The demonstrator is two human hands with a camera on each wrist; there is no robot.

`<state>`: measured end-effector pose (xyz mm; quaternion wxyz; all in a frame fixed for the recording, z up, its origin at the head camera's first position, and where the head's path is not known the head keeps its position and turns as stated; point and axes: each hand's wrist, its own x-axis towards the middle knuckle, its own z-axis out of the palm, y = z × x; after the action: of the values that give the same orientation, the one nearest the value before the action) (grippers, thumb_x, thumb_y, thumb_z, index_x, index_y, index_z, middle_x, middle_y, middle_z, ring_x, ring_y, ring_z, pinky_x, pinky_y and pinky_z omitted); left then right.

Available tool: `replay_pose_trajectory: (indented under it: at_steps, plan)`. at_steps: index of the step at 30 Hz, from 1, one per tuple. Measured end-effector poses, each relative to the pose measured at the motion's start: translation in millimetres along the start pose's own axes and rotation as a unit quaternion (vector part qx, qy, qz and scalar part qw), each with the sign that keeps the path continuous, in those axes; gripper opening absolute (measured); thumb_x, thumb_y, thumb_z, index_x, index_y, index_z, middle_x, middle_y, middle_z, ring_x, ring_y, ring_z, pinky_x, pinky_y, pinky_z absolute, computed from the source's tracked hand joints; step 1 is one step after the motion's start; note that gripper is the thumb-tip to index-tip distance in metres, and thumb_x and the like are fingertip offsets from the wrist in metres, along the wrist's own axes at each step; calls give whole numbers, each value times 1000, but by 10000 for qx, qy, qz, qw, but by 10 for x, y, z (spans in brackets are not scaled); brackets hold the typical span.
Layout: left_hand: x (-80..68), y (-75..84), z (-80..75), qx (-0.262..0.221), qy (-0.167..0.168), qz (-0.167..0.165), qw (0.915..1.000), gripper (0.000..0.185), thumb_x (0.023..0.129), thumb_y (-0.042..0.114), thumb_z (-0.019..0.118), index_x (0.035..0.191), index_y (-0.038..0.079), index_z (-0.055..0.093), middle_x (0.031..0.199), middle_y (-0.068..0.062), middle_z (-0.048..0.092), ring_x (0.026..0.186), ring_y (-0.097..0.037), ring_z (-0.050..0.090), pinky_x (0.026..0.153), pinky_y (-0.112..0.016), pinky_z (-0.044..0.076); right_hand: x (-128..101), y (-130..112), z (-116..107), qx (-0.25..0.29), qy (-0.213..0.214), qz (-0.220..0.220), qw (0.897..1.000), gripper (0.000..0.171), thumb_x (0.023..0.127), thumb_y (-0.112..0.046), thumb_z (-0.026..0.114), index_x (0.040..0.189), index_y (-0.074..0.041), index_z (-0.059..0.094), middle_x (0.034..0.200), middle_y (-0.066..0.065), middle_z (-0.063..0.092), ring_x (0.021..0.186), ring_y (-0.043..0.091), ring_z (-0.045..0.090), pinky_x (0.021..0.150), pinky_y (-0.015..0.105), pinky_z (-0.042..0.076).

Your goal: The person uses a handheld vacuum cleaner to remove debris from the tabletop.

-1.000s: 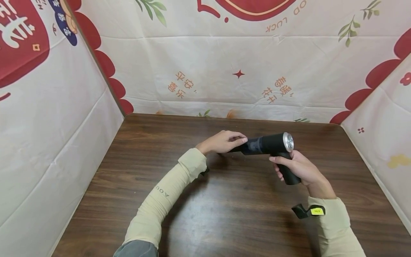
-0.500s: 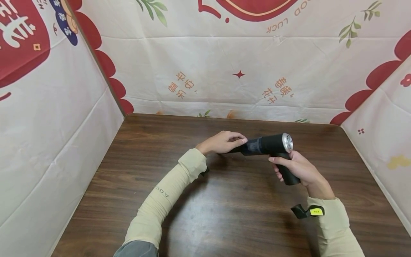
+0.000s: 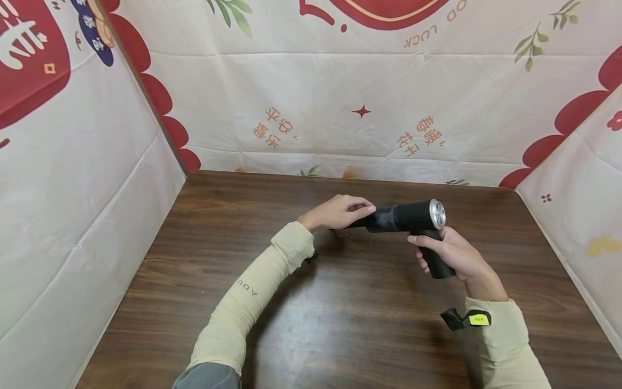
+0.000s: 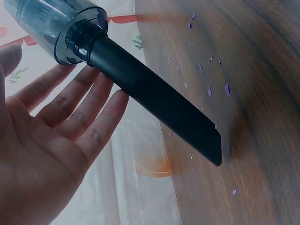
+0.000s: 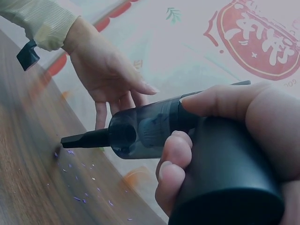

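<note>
A black handheld vacuum cleaner (image 3: 415,217) with a silver round end is held above the table, its handle gripped by my right hand (image 3: 459,256). Thumb and fingers wrap that handle (image 5: 227,173) in the right wrist view. My left hand (image 3: 337,212) is at the front of the vacuum, its fingers (image 4: 105,110) extended and touching near where the clear dust cup (image 4: 51,28) meets the flat black nozzle (image 4: 154,96). The nozzle slants down, its tip close to the tabletop. Small purple scraps (image 4: 227,90) lie scattered around it; from the head view they cannot be made out.
The brown wood-grain table (image 3: 311,329) extends beneath both arms. A white printed cloth (image 3: 320,81) with red scallops hangs behind the table, with more cloth at the left and right sides. A black strap (image 3: 461,319) with a yellow label is on the right wrist.
</note>
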<state>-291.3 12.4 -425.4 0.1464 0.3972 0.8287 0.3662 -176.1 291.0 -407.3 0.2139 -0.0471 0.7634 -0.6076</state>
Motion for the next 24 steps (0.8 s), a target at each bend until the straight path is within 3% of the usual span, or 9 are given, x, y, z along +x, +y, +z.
replay_pose_trajectory:
  at_steps: [11, 20, 24]
  plan:
    - [46, -23, -9, -33, -62, -75, 9999, 52, 105, 52, 38, 138, 19, 59, 118, 6, 66, 86, -10, 59, 84, -27, 47, 32, -10, -36, -88, -41, -34, 9999, 19, 101, -24, 59, 103, -5, 59, 73, 2, 58, 59, 16, 60, 56, 39, 57]
    - [71, 11, -44, 50, 100, -212, 9997, 54, 104, 55, 37, 139, 20, 58, 132, 3, 63, 111, -6, 61, 97, -29, 48, 52, -52, -31, -62, 157, 14, 9999, 20, 100, -25, 61, 102, -5, 60, 73, 2, 58, 58, 15, 60, 56, 38, 57]
    - [77, 16, -54, 78, 107, -267, 9996, 55, 104, 55, 36, 140, 19, 57, 133, 2, 62, 115, -8, 60, 100, -30, 47, 68, -58, -26, -45, 194, 23, 9998, 19, 100, -25, 62, 103, -6, 60, 73, 2, 58, 59, 15, 60, 56, 37, 58]
